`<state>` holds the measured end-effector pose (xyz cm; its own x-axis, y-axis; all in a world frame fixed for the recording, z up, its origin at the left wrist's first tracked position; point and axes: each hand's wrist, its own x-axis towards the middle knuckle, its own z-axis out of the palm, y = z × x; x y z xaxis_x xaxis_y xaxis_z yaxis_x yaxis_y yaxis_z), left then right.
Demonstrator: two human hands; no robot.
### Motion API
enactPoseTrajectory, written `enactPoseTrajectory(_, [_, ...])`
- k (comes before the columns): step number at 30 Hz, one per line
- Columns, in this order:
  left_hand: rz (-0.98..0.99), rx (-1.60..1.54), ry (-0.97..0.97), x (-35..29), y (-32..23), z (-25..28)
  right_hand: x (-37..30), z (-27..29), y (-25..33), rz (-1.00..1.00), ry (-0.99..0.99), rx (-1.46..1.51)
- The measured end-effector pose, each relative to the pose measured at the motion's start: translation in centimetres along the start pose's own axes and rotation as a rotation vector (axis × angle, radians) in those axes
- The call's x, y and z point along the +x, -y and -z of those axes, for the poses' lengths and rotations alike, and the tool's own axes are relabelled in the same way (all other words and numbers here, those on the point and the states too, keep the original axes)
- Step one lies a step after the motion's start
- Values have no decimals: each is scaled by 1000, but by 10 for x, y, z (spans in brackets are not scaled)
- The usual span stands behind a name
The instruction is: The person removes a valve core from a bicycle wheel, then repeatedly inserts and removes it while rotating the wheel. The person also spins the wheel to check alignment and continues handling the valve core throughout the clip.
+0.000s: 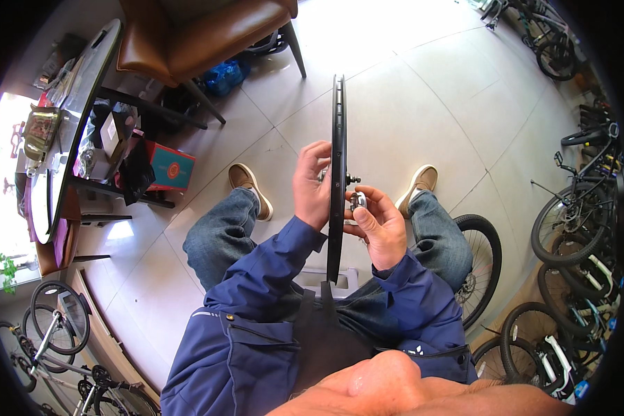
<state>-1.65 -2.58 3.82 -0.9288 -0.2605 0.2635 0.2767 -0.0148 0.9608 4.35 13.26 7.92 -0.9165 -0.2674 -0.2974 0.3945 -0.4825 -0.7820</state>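
A bare black bicycle wheel rim [338, 132] stands upright between my knees, seen almost edge-on. Its hub axle [353, 179] sticks out on the right side. My left hand [313, 186] is on the wheel's left side, with fingers curled in toward the hub; the rim partly hides the fingertips. On the other side, my right hand [380, 225] pinches a small, round silver metal part [358, 201] between thumb and fingers, close beside the wheel just below the axle. What the part is exactly cannot be made out.
A tyred wheel [489, 260] stands by my right leg. Several bicycles [568, 222] line the right side, with more bicycles [55, 326] at lower left. At left are a cluttered table [66, 145], a red-and-teal box [172, 168] and a brown leather chair [208, 35].
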Motion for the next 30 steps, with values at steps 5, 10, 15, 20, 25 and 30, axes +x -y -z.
enactPoseTrajectory(5, [251, -339, 168, -32, -19, 19, 1, -1, 0, 32, -10, 37])
enactPoseTrajectory(10, [133, -330, 307, -41, -11, 34, 2, 1, 1, 20, -14, 58])
enactPoseTrajectory(15, [54, -257, 328, -40, -5, 37, 5, 3, 3, 87, -39, -25])
enactPoseTrajectory(20, [-102, -62, 327, -36, 2, 35, 10, 8, 7, 119, -101, -68])
enactPoseTrajectory(25, [-186, 13, 253, -33, 8, 31, 12, 16, 14, 167, -169, -85])
enactPoseTrajectory(30, [-151, 15, 297, -31, 12, 32, 13, 22, 18, 204, -188, -75])
